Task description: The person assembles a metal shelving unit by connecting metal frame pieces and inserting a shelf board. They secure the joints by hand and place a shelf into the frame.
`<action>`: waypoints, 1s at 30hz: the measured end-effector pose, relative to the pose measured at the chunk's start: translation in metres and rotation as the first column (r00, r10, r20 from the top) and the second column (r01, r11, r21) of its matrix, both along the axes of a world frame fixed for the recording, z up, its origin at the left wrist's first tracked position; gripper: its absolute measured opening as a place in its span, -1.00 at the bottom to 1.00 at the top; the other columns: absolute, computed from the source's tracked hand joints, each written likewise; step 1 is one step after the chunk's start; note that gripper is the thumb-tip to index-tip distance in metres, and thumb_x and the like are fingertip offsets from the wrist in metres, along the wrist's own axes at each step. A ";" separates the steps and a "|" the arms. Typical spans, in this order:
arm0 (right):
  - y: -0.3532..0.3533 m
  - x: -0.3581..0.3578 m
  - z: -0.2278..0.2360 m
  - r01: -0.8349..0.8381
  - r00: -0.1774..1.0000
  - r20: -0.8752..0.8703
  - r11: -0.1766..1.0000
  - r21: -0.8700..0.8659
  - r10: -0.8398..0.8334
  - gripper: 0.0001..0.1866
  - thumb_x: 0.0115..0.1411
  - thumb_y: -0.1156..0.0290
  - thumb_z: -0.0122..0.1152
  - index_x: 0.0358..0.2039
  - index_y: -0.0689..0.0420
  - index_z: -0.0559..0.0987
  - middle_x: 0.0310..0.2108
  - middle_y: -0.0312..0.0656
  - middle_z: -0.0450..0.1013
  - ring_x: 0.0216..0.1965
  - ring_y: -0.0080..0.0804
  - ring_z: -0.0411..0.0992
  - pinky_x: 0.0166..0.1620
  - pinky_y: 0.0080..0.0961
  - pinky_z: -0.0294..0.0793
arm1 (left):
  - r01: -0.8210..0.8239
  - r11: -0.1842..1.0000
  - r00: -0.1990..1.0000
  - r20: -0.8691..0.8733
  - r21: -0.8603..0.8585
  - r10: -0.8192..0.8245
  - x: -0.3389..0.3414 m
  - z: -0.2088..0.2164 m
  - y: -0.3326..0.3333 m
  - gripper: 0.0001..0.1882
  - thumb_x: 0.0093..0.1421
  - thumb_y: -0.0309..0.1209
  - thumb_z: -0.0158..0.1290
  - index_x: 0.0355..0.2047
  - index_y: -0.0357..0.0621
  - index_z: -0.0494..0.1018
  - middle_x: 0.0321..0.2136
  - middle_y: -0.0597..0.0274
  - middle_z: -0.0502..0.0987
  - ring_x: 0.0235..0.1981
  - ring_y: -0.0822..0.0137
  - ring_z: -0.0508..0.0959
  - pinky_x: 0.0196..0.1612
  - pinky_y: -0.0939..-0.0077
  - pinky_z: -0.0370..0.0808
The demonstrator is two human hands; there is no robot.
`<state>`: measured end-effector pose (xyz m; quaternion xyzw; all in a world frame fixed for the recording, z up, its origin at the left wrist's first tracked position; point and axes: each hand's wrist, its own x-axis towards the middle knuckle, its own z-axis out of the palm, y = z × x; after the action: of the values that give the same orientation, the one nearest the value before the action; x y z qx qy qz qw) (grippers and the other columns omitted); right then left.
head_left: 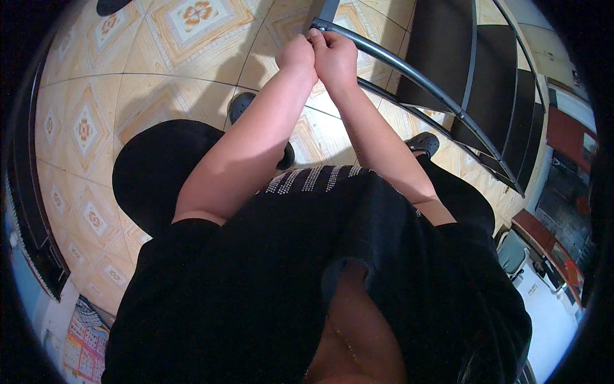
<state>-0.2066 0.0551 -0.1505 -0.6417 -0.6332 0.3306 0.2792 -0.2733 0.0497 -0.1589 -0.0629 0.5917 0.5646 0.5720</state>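
My left hand [297,54] and my right hand [336,57] meet at the top of the view, fingers closed and pressed close together. They are at the upper left end of a dark metal tube [409,69], which curves along the front of a rack with black shelves [438,51]. What the fingers pinch is small and hidden between them. A flat grey-black bar [327,11] joins the tube just beyond my hands. Whether my right hand also touches the tube is hard to tell.
Patterned beige tiles [192,25] cover the floor. Black clogs [242,105] are on my feet, beneath my arms. A lower tube [422,115] of the rack runs near my right foot. Dark furniture [29,192] stands at the far left, and a white cabinet [543,313] at the lower right.
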 end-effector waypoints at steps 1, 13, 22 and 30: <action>-0.001 -0.001 -0.003 0.018 0.998 -0.055 1.000 0.009 -0.017 -0.70 0.19 0.25 0.17 -0.43 0.27 0.63 -0.57 -0.06 0.53 -0.59 -0.42 0.45 -0.42 -0.49 0.41 | -0.009 1.000 1.000 -0.025 -0.005 0.009 0.000 -0.002 0.001 -0.74 0.22 -0.39 -0.16 -0.32 -0.37 0.42 -0.30 0.02 0.50 -0.28 0.18 0.52 -0.27 0.30 0.48; -0.003 -0.017 -0.030 0.200 0.823 -0.540 0.980 -0.021 -0.179 -0.69 0.19 0.28 0.18 -0.49 0.32 0.61 -0.61 -0.14 0.52 -0.60 -0.53 0.40 -0.46 -0.51 0.39 | 0.304 0.933 0.730 -0.582 -0.192 -0.358 -0.015 -0.011 0.007 -0.64 0.22 -0.33 -0.14 -0.28 -0.44 0.49 -0.24 -0.19 0.53 -0.21 0.01 0.53 -0.14 0.23 0.42; -0.005 -0.019 -0.027 0.175 0.746 -0.634 0.979 -0.108 -0.203 -0.72 0.22 0.29 0.18 -0.43 0.29 0.62 -0.54 -0.27 0.51 -0.53 -0.64 0.34 -0.45 -0.66 0.33 | 0.355 0.901 0.524 -0.744 -0.252 -0.414 -0.018 -0.007 0.007 -0.59 0.24 -0.22 -0.21 -0.31 -0.33 0.50 -0.27 -0.20 0.54 -0.19 -0.11 0.53 -0.09 0.12 0.44; -0.007 -0.028 -0.024 0.198 0.486 -0.807 0.942 -0.272 -0.335 -0.75 0.23 0.33 0.16 -0.37 0.31 0.59 -0.44 -0.23 0.53 -0.45 -0.60 0.39 -0.38 -0.65 0.39 | 0.419 0.863 0.347 -0.829 -0.281 -0.438 -0.022 0.009 0.008 -0.61 0.27 -0.24 -0.24 -0.32 -0.31 0.48 -0.31 -0.19 0.54 -0.22 -0.12 0.54 -0.11 0.09 0.44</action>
<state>-0.2342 0.0484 -0.1743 -0.5097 -0.2860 0.5956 0.5511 -0.2955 0.0573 -0.1501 0.3845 0.7980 0.3402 0.3155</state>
